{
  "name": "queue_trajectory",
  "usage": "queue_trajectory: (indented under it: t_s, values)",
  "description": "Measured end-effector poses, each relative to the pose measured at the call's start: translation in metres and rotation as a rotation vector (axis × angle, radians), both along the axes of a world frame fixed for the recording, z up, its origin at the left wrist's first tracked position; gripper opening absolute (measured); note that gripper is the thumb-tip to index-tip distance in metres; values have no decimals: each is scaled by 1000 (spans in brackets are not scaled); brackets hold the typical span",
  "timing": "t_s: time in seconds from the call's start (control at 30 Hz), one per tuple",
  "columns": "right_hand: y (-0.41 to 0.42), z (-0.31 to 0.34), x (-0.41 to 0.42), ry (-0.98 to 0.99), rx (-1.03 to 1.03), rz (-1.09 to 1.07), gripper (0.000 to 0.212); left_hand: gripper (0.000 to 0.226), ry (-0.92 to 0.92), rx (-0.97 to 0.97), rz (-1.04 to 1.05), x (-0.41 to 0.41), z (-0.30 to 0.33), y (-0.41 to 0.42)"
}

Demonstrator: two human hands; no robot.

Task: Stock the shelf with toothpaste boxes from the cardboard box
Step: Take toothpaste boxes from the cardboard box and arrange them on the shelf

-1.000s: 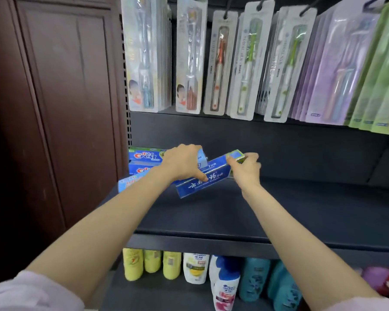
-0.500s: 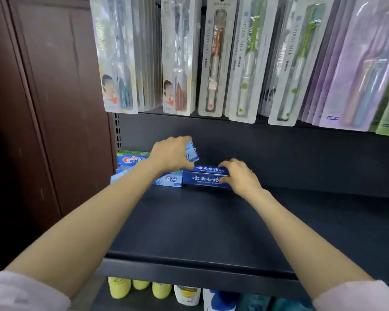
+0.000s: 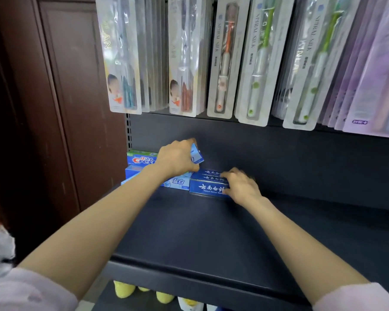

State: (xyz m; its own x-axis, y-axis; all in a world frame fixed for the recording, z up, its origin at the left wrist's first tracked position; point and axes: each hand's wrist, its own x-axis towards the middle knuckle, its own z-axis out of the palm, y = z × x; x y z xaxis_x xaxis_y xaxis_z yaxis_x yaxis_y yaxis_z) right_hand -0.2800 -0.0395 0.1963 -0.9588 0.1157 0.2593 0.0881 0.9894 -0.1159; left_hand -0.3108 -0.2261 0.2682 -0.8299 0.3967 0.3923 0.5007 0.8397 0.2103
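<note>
Pressing dark blue cardboard toothpaste boxes (image 3: 208, 184) square on the black metal shelf (image 3: 211, 232), right hand (image 3: 241, 186) flat-fingered; left hand (image 3: 177, 158) grips a light blue box (image 3: 197, 154); keep edges flush.

Pale pink sleeves (image 3: 27, 290) are worn, pushed up above the elbows; the forearms and both hands are left bare.

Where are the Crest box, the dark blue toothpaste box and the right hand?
Crest box (image 3: 142, 159), head view, on its printed front face.
Dark blue toothpaste box (image 3: 208, 188), head view, on its front face.
Right hand (image 3: 241, 186), head view, on its back.
</note>
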Motion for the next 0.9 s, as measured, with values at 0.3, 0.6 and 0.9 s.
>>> queue_trajectory:
  t_s: [0.3,0.6,0.9]
  values:
    - [-69,25,9,-170,-1067,457,36,46,-187,403,-146,-8,1,1]
    - [-116,21,-13,49,-1540,273,27,50,-453,577,-276,-37,-10,-56]
    - [-158,24,-28,316,-582,-230,38,33,-205,124,-326,-71,-15,-132]
